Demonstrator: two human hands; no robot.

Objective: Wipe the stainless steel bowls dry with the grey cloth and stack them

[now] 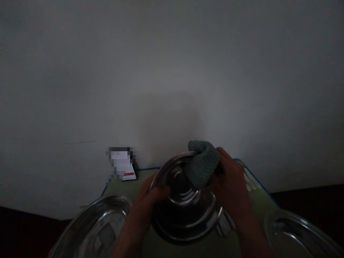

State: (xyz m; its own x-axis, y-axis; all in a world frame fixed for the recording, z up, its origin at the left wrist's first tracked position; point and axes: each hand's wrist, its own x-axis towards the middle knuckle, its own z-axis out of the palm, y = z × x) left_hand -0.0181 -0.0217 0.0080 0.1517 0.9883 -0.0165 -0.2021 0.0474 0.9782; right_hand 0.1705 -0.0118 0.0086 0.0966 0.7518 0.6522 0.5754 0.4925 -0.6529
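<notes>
My left hand (149,204) grips the left edge of a round, shiny metal lid (185,215) with stepped rings, its thumb over the near face. The lid is tilted above the table. My right hand (228,182) is closed around a grey-green cloth (202,166), which lies against the upper right of the lid. Part of the cloth folds over the lid's top rim. The fingers of my right hand are partly hidden behind the cloth and in shadow.
A large metal basin (91,218) with water or a shiny bottom stands at the left. Another metal basin (295,229) is at the lower right. Several spoons or forks (249,179) lie at the table's right edge. A phone-like device (129,173) leans against the wall (172,71).
</notes>
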